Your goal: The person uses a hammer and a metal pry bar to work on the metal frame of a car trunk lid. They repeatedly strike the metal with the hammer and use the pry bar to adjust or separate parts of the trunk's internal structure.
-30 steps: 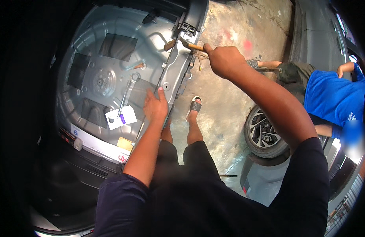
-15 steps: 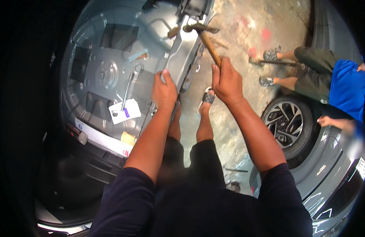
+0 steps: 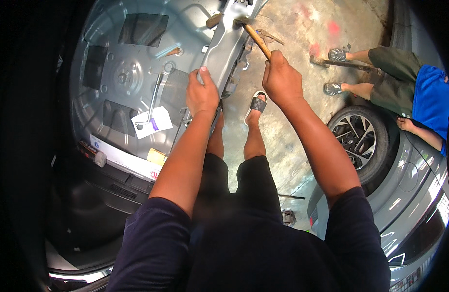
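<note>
My right hand (image 3: 284, 80) is closed round the wooden handle of a hammer (image 3: 257, 41). The blurred hammer head is at the far end of the grey metal rear sill (image 3: 225, 46) of an open car boot; whether it touches is unclear. My left hand (image 3: 202, 92) is at the sill's inner edge, fingers curled and thumb pointing away from me. What that hand grips, if anything, is hidden. Beyond it, a second wooden-handled tool (image 3: 214, 21) lies by the sill.
On the bare boot floor (image 3: 95, 87) lie a long wrench (image 3: 155, 95), a white card (image 3: 159, 119) and a yellow roll (image 3: 157, 156). At right, a person in a blue top (image 3: 432, 104) sits by a grey car's wheel (image 3: 353, 138), near a long-handled sledgehammer (image 3: 348, 64).
The hammer head has swung away from me and down toward the sill, with my right hand following. My left hand stays by the sill. The whole view has shifted slightly.
</note>
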The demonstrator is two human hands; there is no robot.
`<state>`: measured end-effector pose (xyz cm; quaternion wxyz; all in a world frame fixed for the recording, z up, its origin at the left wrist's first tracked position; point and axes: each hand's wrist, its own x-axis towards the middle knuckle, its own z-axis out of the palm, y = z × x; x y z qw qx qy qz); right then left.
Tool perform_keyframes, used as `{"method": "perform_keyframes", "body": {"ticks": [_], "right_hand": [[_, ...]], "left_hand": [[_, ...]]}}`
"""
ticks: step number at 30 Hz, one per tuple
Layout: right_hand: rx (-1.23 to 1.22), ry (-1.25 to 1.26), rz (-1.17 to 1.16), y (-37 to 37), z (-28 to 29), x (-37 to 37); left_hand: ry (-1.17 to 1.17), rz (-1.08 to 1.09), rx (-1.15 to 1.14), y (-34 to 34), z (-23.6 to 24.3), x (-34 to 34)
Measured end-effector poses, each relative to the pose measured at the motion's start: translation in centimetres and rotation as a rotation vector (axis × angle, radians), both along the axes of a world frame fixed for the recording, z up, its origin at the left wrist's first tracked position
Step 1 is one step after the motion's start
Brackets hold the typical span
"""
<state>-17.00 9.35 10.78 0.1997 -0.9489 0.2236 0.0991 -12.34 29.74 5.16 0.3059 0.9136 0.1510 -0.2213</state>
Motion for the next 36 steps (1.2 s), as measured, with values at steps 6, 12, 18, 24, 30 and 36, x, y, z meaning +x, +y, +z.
{"method": "perform_keyframes", "body": {"ticks": [6,12,18,24,30,36], "right_hand": [[0.033,-0.02,-0.009,0.5,-0.8,-0.6],[0.061,-0.099,-0.025,0.8,1.1,0.6],[0.002,-0.106,-0.022,0.5,0.4,0.6],[0.013,-0.014,-0.042,0.2,-1.1,-0.2],[0.026,-0.004,-0.041,0.5,-1.3,-0.7],[0.044,-0.042,-0.052,1.7,-0.4,-0.6]], "left_hand": [[0.012,0.008,-0.013,-0.1,0.2,0.1],[0.025,0.006,-0.002,0.1,0.0,0.2],[0.011,0.006,-0.016,0.1,0.0,0.1],[0.023,0.005,-0.014,0.2,-0.5,0.2],[0.027,0.027,-0.08,0.6,-0.8,0.2],[0.02,0.049,-0.142,0.9,-1.2,0.2]]}}
